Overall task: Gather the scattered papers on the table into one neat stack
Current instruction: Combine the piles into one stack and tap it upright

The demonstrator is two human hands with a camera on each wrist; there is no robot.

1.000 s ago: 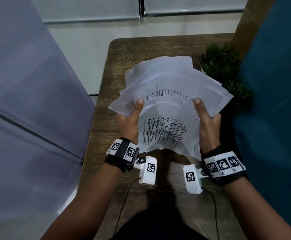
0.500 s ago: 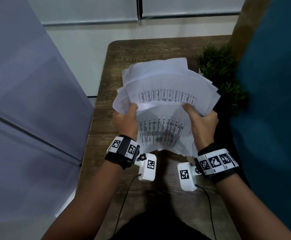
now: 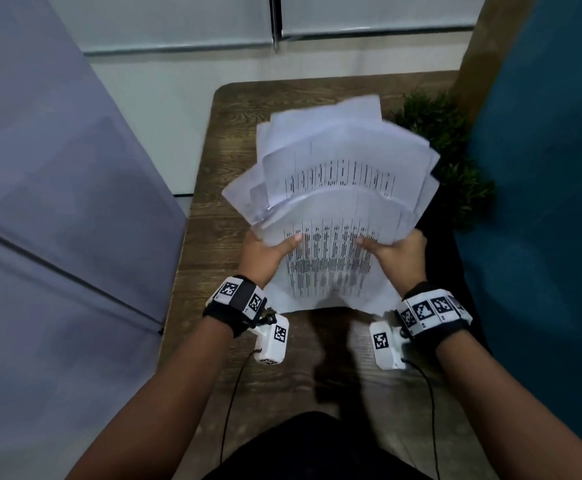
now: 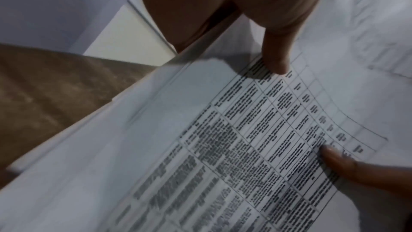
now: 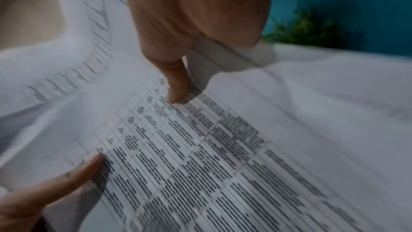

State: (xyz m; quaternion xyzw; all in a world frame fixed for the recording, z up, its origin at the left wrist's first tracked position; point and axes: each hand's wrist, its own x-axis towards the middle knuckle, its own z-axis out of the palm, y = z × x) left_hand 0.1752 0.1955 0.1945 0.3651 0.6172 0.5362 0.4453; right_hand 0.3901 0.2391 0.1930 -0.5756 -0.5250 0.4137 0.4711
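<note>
Both hands, left hand and right hand, pinch the fanned papers between them, thumbs on top; light, floppy, slippery sheets, best gripped by side edges.

White papers carry black printed tables; table is brown wood-grain.

head view looking down, wrist views close, sharing printed sheet
</note>
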